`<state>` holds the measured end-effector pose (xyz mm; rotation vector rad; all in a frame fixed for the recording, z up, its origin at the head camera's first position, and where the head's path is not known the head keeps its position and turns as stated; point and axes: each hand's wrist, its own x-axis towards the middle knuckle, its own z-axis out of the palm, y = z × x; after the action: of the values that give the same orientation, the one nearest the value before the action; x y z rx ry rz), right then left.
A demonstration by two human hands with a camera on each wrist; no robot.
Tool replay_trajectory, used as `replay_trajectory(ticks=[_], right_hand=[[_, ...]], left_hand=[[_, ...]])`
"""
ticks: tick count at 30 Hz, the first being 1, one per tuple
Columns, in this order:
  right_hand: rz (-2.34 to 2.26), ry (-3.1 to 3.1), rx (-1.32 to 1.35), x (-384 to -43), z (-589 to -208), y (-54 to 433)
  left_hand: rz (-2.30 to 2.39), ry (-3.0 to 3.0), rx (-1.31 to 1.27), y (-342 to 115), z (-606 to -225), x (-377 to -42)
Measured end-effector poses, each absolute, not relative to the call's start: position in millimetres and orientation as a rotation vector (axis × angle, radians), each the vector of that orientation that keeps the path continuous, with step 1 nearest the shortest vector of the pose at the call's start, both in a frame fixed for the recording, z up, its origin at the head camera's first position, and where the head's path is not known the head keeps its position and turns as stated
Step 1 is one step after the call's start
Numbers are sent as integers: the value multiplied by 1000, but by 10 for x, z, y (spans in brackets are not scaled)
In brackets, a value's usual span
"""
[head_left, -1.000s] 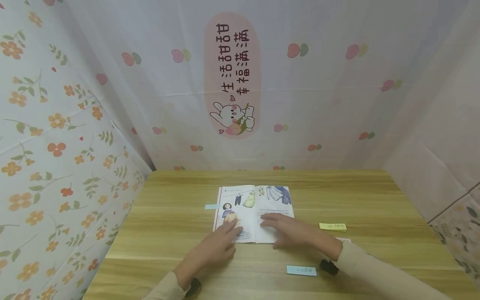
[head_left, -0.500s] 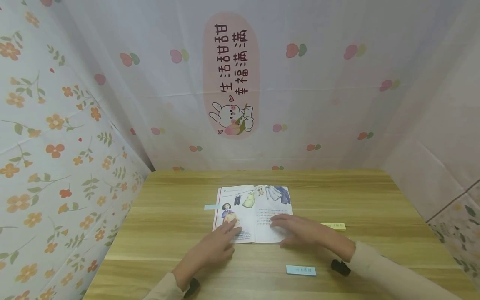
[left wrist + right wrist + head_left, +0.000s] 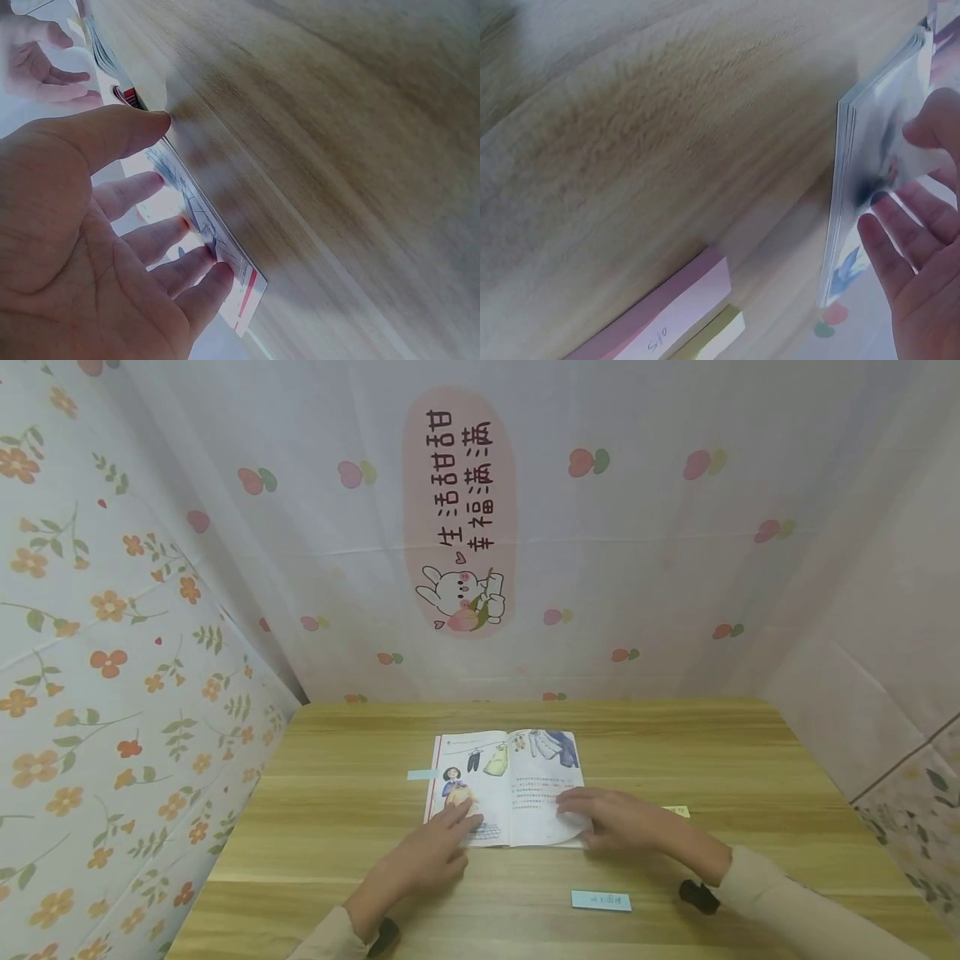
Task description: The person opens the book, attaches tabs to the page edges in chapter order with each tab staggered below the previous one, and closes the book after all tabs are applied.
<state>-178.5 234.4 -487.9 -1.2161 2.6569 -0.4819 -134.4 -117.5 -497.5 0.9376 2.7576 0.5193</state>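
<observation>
An illustrated book (image 3: 536, 822) lies open on the table, its pages showing a drawn figure and clothes on a line. Fingers of my left hand (image 3: 431, 852) lie over the lower part of the left page, nearly straight; the left wrist view shows the left hand (image 3: 82, 232) with its thumb held apart at the book's near edge. My right hand (image 3: 637, 827) is at the right page's lower outer corner, which curls up off the leaves below. In the right wrist view that page (image 3: 900, 127) runs between the thumb and fingers of the right hand (image 3: 930, 225).
A light blue sticky note pad (image 3: 600, 901) with writing lies in front of the book. Behind my right wrist sits a yellow pad (image 3: 677, 811), partly hidden. A pink pad (image 3: 667, 307) shows beside it in the right wrist view. A blue tab (image 3: 422, 774) sticks out from the book's left edge.
My right hand has slid right across the page to its outer edge, and the page's lower corner has risen. The left hand has stayed in place.
</observation>
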Motion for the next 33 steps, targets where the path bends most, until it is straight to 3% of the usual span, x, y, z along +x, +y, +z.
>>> replay_trajectory(ticks=[15, 33], right_hand=[[-437, 2813, -1307, -1939, -4760, 2390], [-708, 2956, -1350, -1998, -4481, 2343]], left_hand=[[519, 2757, 961, -1180, -4952, -1345], [501, 2746, 961, -1179, -5013, -1363]])
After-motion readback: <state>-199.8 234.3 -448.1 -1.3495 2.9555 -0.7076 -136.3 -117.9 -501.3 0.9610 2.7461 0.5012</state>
